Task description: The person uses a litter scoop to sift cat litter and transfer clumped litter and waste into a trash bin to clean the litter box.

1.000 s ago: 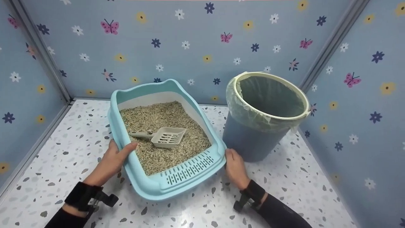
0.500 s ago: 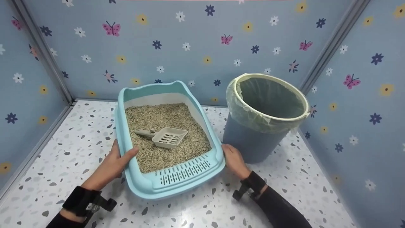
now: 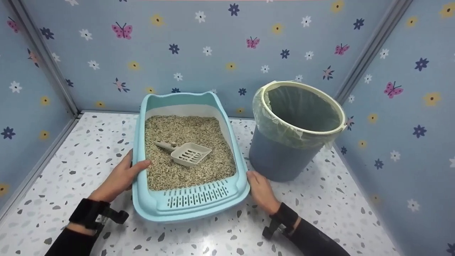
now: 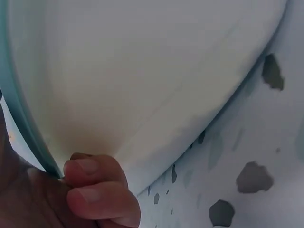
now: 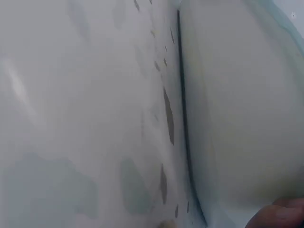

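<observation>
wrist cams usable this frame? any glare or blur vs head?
Head view: sharp, evenly lit, soft glare on the table near the litter box. Left wrist view: too close, blurred box wall, fingertips soft. Right wrist view: blurred, washed-out tabletop, only a fingertip at the corner.

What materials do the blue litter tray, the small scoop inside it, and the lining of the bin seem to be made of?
The litter tray looks like moulded plastic, smooth with a soft sheen, with slots cut in its front lip. The scoop seems to be matte beige plastic, slotted too. The bin lining appears to be thin translucent plastic film, wrinkled where it folds over the rim.
</observation>
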`<state>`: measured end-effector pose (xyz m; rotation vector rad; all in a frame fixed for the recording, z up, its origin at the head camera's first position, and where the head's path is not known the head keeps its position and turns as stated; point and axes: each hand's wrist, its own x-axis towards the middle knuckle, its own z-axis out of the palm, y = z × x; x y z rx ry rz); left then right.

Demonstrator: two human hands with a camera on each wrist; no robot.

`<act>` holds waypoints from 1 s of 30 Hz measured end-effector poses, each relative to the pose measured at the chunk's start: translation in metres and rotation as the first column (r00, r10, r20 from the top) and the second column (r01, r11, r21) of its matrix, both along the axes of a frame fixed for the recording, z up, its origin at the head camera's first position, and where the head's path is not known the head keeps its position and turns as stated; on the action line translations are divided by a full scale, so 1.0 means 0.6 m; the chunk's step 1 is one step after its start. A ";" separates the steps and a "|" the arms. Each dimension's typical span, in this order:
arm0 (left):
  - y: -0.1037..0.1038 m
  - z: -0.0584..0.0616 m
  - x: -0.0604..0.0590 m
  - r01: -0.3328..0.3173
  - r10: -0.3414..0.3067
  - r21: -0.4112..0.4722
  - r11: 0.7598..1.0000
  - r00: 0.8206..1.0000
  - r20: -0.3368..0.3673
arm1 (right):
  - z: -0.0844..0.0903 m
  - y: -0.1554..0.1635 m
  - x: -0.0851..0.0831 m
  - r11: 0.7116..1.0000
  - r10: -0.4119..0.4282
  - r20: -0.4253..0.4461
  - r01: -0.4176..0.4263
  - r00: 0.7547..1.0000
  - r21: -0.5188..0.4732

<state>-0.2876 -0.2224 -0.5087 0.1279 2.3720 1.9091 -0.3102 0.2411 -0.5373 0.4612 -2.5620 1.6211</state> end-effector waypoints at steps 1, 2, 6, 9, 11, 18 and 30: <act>-0.002 -0.001 -0.001 0.003 -0.003 -0.004 1.000 1.000 0.000 | 0.003 -0.001 0.004 1.000 0.008 0.019 -0.008 1.000 -0.005; -0.003 -0.001 0.000 0.007 -0.007 -0.013 1.000 1.000 -0.007 | 0.012 -0.004 0.010 1.000 0.021 0.058 -0.020 0.998 -0.014; -0.001 -0.003 0.024 0.028 -0.028 -0.015 0.999 0.999 0.018 | 0.022 -0.008 0.002 0.998 0.047 0.152 -0.040 0.987 -0.052; 0.006 0.001 0.052 0.027 -0.027 -0.067 0.997 1.000 0.013 | 0.030 -0.013 -0.016 0.998 0.044 0.176 -0.036 0.983 -0.050; 0.011 0.003 0.064 0.019 -0.019 -0.097 0.995 1.000 -0.008 | 0.005 -0.008 -0.047 0.999 0.033 0.160 -0.026 0.987 -0.042; 0.013 0.001 0.063 -0.035 0.030 -0.108 0.994 0.999 -0.044 | -0.001 -0.016 -0.062 0.998 -0.034 0.113 0.029 0.993 0.049; -0.006 -0.002 0.035 0.021 -0.023 -0.046 0.999 0.998 -0.059 | 0.014 -0.027 -0.012 0.992 -0.068 -0.010 0.069 0.998 0.108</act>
